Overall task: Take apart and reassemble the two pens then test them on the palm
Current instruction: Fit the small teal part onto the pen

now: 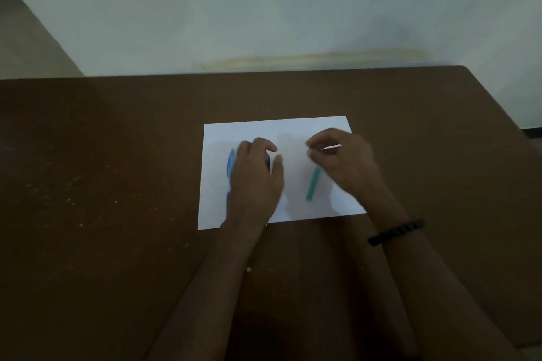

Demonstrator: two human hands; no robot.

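Refill, pinched thin in the right hand at 2 o'clock on the paper, could be bent or dropped, while the blue pen at 9 o'clock could be rolled by the loosely spread left hand.

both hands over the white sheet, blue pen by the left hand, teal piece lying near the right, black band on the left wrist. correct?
One thing is off: the black band is on the right wrist, not the left, as the head view shows. The rest holds: left hand and right hand are over the white sheet, the blue pen lies beside the left hand, and the teal piece lies near the right.
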